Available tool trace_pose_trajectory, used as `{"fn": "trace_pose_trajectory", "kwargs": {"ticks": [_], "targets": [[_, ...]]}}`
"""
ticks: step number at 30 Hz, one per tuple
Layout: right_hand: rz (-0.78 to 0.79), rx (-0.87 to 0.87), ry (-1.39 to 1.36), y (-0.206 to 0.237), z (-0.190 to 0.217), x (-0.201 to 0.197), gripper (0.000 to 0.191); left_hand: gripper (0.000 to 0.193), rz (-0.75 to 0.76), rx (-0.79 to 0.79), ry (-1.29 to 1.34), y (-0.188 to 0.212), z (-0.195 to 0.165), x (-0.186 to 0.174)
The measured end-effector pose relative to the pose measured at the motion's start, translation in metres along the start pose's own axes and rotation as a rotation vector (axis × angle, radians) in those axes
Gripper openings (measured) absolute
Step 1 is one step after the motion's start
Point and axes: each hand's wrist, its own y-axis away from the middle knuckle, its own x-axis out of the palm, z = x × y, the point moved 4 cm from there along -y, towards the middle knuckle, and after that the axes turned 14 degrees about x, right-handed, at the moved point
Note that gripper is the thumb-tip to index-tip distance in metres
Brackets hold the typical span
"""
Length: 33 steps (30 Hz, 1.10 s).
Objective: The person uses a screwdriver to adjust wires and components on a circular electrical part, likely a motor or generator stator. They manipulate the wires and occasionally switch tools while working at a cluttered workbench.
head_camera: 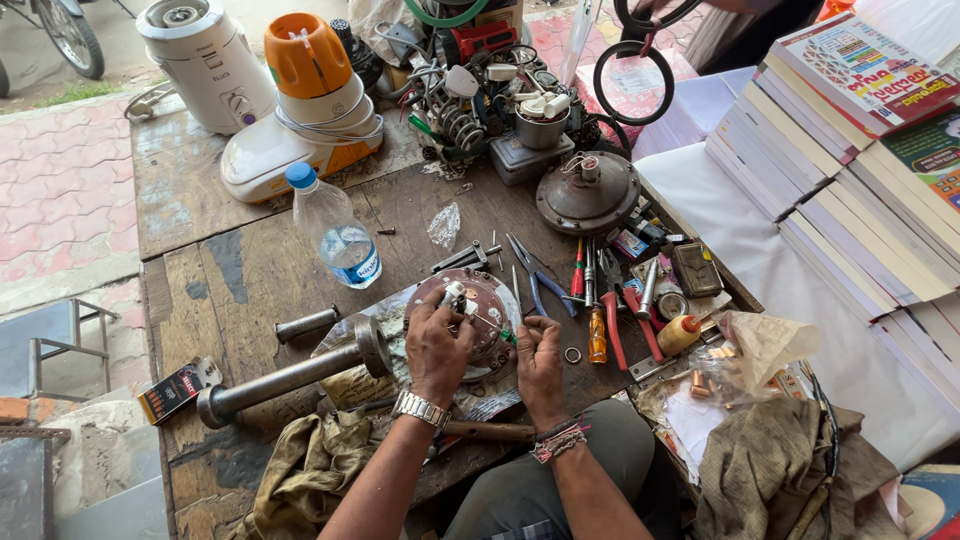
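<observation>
Motor plate [478, 312], round, metal w/ copper-brown face and small white fittings on top, sits on a crumpled sheet at the near-centre of the wooden workbench [250, 270], right under both hands. Left hand [437, 345] is curled over its left rim, fingers closed on the edge and a white part near the top; wrist carries a metal watch. Right hand [540, 362] is pinched shut on a thin green-handled tool [503, 333], tip touching the plate's right side. Looks rigid and fairly heavy for its size, prob. greasy, so best gripped by the outer rim w/ palm steadying; thin wires and plastic bits on the face seem fragile, avoid pressing there. Just left lies a thick steel shaft w/ flange [295, 375], a shorter steel rod [305, 324] above it. Right of the plate: blue-handled pliers [540, 280], red and orange screwdrivers [597, 325], a small ring [572, 354]. Further back a plastic water bottle w/ blue cap [335, 230], an orange-topped mixer base [310, 95], a white one [208, 60], a round grey cover [587, 192]. Stacked books [850, 170] on the right, olive rag [310, 470] at the near edge.
</observation>
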Motion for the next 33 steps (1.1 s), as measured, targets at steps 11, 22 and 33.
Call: {"fn": "trace_pose_trajectory", "kwargs": {"ticks": [11,22,33], "targets": [[0.070,-0.077,-0.111,0.001,-0.001,-0.003,0.028,0.012,-0.002,-0.026,0.040,0.000,0.003,-0.001],[0.034,-0.171,0.156,0.005,0.012,-0.004,0.033,0.012,0.013,-0.026,0.054,0.002,0.005,0.003],[-0.041,-0.540,0.388,0.029,0.047,0.002,0.032,0.011,0.006,0.034,0.077,0.001,0.010,0.002]]}}
